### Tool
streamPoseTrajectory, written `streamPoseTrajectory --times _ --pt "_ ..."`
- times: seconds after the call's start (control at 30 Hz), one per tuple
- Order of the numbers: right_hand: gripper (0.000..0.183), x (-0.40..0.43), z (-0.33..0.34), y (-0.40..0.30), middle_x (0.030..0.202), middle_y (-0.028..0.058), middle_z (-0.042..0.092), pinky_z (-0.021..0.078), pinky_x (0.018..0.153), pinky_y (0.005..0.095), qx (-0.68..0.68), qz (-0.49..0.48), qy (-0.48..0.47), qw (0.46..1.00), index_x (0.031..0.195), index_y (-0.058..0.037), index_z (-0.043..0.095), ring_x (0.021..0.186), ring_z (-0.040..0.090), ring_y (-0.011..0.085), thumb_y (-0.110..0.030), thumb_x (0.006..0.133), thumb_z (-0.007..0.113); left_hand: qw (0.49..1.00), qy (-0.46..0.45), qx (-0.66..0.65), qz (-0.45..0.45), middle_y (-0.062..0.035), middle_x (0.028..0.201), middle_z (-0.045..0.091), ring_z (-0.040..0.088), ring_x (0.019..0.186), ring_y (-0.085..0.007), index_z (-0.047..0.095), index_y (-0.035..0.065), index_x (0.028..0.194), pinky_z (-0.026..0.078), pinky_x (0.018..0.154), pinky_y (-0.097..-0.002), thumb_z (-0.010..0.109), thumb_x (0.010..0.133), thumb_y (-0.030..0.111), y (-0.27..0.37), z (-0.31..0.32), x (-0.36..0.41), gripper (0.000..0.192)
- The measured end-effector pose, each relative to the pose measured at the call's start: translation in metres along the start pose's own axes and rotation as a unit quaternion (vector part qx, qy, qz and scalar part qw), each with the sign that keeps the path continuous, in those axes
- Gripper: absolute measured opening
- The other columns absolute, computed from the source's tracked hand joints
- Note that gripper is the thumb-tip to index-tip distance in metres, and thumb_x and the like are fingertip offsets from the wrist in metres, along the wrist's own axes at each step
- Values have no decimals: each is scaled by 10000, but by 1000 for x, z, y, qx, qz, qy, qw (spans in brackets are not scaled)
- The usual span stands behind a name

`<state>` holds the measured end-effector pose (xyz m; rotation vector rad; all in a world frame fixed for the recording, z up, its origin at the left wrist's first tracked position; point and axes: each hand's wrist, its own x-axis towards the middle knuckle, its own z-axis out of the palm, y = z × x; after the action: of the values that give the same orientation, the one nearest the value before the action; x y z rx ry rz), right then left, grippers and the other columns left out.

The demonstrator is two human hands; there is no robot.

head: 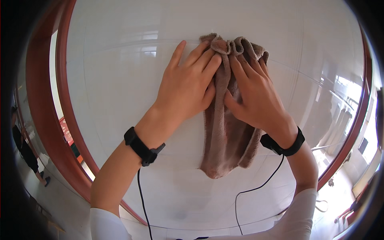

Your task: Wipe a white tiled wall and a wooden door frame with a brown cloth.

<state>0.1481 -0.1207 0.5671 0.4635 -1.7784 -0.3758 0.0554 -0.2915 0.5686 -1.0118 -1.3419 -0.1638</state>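
Note:
A brown plush towel (223, 144) hangs in loose vertical folds against a glossy white tiled wall (120, 75). Its top edge is bunched and curled above my fingers. My left hand (189, 81) presses at the towel's left side, index and middle fingertips against the bunched part. Its little finger is spread away over bare tile, and the thumb touches the cloth. My right hand (255, 87) lies over the right side, fingertips tucked under the curled upper edge and thumb on a middle fold. Both hands hold the cloth up on the wall.
Dark red wooden frames (64, 90) (357, 120) border the wall on both sides. Black wrist straps (142, 147) (283, 144) trail thin cables (141, 192) (249, 190). At far left a person in dark clothes (25, 147) stands some way off. Bright windows show at right.

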Motion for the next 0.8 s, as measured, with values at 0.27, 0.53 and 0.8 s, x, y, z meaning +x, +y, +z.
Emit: streamPoseTrajectory --times 0.27,0.53,0.8 --pt "710 5 3 8 1260 319 534 357 1089 525 19 -6 7 1000 1346 134 405 1222 478 495 -127 722 622 999 30 -15 -24 -64 1269 590 461 1320 -239 571 66 1220 304 1130 -534 675 771 138 7 13 7 466" --pt "735 33 14 4 1282 291 531 366 1059 495 171 -18 21 985 1436 66 346 1202 484 496 -137 789 630 999 32 -2 -37 -40 1265 570 447 1318 -221 568 88 1231 289 1132 -518 685 761 157 -13 7 -9 489" --pt "708 80 17 -40 1258 252 560 417 1018 457 271 -72 105 954 1429 4 389 1188 529 430 -145 779 628 995 15 64 -69 -63 1309 542 427 1345 -221 513 86 1272 271 1141 -515 679 743 125 -53 -48 -27 556"
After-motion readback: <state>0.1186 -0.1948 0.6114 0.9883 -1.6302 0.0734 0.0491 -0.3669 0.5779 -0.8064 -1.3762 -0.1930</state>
